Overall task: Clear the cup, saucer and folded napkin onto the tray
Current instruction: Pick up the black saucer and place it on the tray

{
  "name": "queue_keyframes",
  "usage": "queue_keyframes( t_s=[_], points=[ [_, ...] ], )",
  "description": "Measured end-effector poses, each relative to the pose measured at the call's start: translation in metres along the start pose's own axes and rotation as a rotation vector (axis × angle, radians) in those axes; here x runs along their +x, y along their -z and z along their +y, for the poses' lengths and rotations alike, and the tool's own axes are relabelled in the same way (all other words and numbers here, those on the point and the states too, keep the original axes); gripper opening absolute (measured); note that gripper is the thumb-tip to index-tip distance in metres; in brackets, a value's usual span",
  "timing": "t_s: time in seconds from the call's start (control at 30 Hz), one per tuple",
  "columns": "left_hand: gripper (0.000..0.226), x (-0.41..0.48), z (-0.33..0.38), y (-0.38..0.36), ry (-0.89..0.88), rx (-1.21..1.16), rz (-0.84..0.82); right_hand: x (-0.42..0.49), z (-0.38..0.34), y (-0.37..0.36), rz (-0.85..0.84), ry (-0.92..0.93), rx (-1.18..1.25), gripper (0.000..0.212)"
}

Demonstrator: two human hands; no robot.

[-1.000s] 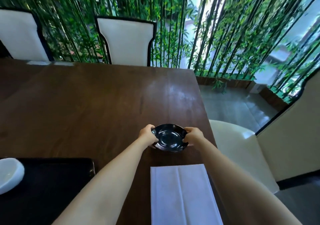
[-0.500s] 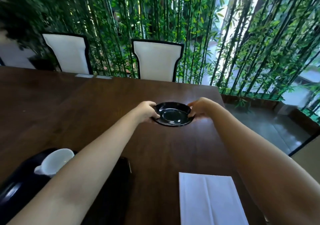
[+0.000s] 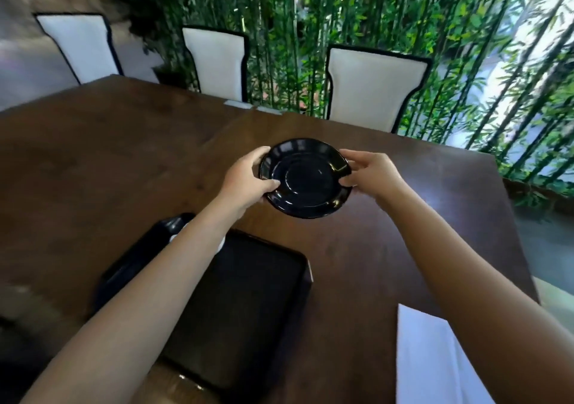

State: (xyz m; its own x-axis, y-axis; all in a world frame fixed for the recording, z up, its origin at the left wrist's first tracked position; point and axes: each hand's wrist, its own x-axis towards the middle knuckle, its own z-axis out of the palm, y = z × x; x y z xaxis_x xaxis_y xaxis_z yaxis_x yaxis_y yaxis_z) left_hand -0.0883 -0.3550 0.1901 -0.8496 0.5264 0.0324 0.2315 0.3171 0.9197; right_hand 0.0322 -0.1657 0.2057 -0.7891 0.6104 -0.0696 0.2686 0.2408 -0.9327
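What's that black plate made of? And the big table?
The saucer looks like glazed ceramic, maybe plastic: glossy black with sharp light glints. The table looks like dark polished wood: brown grain streaks and a soft window sheen.

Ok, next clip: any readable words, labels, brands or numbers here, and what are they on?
None. The glossy black round saucer held by both hands, the black rectangular tray, the white folded napkin and the dark wooden table show no print. The white-backed chairs are plain too.
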Motion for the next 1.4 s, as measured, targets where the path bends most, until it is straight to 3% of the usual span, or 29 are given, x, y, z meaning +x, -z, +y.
queue_keyframes(
  t_s=[0.27, 0.67, 1.1, 1.27, 1.33, 1.4],
  points=[
    [0.066, -0.029, -0.100, 0.019, 0.081, 0.132, 0.166, -0.002, 0.063, -0.097, -0.035, -0.018, -0.072, 0.066],
    [0.072, -0.061, -0.212, 0.000, 0.372, 0.218, 0.083, -0.013, 0.148, -0.172, -0.199, -0.213, -0.222, 0.062],
    [0.070, -0.065, -0.218, -0.009, 0.417, 0.338, -0.025, -0.009, 0.165, -0.177, -0.234, -0.182, -0.428, 0.062],
    [0.068, -0.056, -0.204, -0.002, 0.535, 0.396, -0.198, -0.006, 0.158, -0.174, -0.347, -0.171, -0.494, 0.062],
    [0.062, -0.050, -0.191, 0.003, 0.596, 0.514, -0.281, -0.004, 0.150, -0.171, -0.410, -0.224, -0.515, 0.054],
    [0.048, -0.043, -0.173, 0.009, 0.591, 0.657, -0.354, 0.000, 0.138, -0.164, -0.496, -0.251, -0.560, 0.033]
  ],
)
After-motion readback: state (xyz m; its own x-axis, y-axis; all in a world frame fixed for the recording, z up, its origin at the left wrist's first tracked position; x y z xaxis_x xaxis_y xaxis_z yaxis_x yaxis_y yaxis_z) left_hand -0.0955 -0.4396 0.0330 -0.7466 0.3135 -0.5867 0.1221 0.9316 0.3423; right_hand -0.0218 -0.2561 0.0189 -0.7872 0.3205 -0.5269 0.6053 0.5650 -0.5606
